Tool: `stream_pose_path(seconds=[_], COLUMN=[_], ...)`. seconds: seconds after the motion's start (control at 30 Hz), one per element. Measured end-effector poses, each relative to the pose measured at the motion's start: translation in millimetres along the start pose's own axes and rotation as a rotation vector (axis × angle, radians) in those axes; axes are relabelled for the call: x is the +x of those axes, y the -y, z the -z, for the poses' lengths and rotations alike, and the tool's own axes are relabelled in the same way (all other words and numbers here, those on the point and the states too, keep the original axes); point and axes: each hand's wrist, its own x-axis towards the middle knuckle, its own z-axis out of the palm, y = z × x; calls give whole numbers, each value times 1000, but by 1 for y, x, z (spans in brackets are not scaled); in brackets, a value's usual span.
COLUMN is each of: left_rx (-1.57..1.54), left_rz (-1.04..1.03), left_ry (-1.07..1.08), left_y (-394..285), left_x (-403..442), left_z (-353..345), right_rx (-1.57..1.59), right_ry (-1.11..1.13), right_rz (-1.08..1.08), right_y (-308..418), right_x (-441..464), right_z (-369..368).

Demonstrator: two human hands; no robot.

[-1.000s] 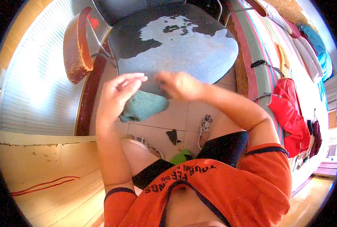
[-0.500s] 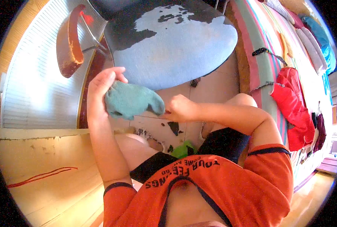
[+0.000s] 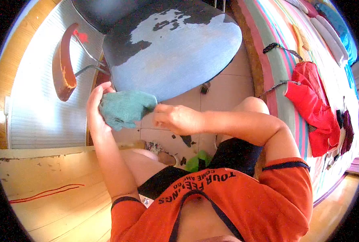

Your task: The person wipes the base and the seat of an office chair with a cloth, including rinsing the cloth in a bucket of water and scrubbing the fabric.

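Observation:
A teal cloth piece [image 3: 127, 107], rumpled and soft, hangs at the palm side of my left hand [image 3: 98, 107], whose fingers curl behind and over its left end. My right hand [image 3: 177, 117] is closed at the cloth's right end, its fingertips pressed together beside the dark edge of the cloth. Whatever sits between those fingertips is too small to make out. Both hands are above the tiled floor, just in front of the chair seat [image 3: 175, 56], which is worn to blue fabric with black patches.
A curved brown armrest [image 3: 64, 66] stands at the left. On the striped bed [image 3: 276, 76] at the right lie a red garment [image 3: 310, 105] and a black cord. Red string [image 3: 46, 193] lies on the wooden surface at lower left. Dark scraps and a green item [image 3: 197, 160] are on the floor.
The left hand and the cloth have moved left. The right hand has come down from above the chair's edge to the cloth's right end. The chair appears shifted left in view.

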Motion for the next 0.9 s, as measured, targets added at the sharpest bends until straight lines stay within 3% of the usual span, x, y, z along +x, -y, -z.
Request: stream_pose_path(seconds=[0.03, 0.07, 0.17, 0.23, 0.27, 0.33, 0.37, 0.43, 0.5, 0.6, 0.7, 0.77, 0.9], left_rx=[9, 19, 0, -22, -45, -86, -127, -137, -140, -213, -297, -366, -318], left_rz=[-26, -51, -19, -33, -43, -31, -18, -19, -20, 18, 70, 108, 108], left_ry=[0, -1, 12, -42, -97, -86, -79, -103, -162, -148, -124, -33, -112], left_y=[0, 0, 3, 6, 8, 14, 16, 19, 20, 23, 23, 23, 24], left_x=[-1, -2, -3, -7, -9, -8, -8, -9, -3, 7, 10, 11, 12], left_z=[-2, -4, -7, -22, -28, -32, -34, -39, -41, -35, -31, -29, -35], right_rx=[104, 106, 272, 330, 333, 274, 398, 319, 262, 555, 815, 811, 748], right_ry=[-253, -256, -144, -3, -4, -417, -437, -493, -436, -306, -386, -394, -418], right_rz=[170, 173, 56, -242, -243, -81, -151, -21, -22, -289, -330, -387, -383], right_y=[-1, -2, 11, 25, 22, 15, 17, 9, 12, 18, 9, 12, 10], right_x=[3, 3, 1, 3, 3, 5, 5, 12, 7, 5, 10, 12, 13], right_z=[2, 7, 29, 45, 44, 40, 40, 34, 35, 32, 29, 35, 33])
